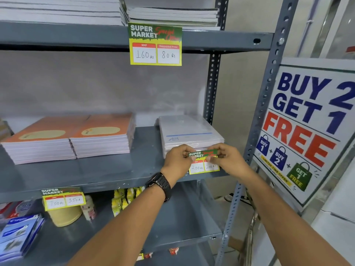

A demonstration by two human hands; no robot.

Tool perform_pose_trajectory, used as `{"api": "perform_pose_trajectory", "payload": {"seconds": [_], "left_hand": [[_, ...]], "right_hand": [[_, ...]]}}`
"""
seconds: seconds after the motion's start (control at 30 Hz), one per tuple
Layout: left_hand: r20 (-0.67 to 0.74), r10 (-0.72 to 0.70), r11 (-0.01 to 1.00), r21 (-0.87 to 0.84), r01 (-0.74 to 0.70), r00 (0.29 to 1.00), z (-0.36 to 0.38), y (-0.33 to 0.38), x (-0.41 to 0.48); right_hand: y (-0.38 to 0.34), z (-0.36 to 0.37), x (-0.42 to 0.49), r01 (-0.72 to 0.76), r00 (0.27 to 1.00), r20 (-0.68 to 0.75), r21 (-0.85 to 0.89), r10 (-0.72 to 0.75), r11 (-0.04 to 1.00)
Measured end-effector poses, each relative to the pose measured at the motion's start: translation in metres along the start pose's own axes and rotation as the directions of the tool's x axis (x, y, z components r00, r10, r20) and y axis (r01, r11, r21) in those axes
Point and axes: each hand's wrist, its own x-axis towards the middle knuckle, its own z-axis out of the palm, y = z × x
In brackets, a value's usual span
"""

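Observation:
A green and yellow price tag reading 200 Rs and 100 Rs hangs at the front edge of the middle grey shelf, just below a wrapped stack of white pads. My left hand, with a black watch on its wrist, pinches the tag's top left corner. My right hand pinches its top right corner. The fingers hide part of the tag's green header.
Two stacks of orange notebooks lie on the same shelf at left. Similar tags hang on the upper shelf and lower left. A "Buy 2 Get 1 Free" sign leans by the rack's right post. Small goods fill the lower shelf.

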Motion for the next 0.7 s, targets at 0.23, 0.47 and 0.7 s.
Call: {"api": "perform_pose_trajectory", "payload": {"seconds": [0.23,0.47,0.7], "left_hand": [[0.023,0.204,0.929,0.31,-0.201,0.979,-0.006,-0.009,-0.026],[0.039,0.224,0.873,0.437,-0.219,0.974,-0.007,-0.009,-0.038],[0.031,0.145,0.835,0.532,-0.139,0.989,0.001,-0.015,-0.048]], "right_hand": [[-0.004,0.003,-0.019,0.084,0.992,0.097,-0.068,-0.077,0.994],[0.001,0.009,-0.029,0.122,0.988,0.127,-0.267,-0.09,0.956],[0.007,0.015,-0.032,0.143,0.988,0.113,-0.441,-0.103,0.886]]}}
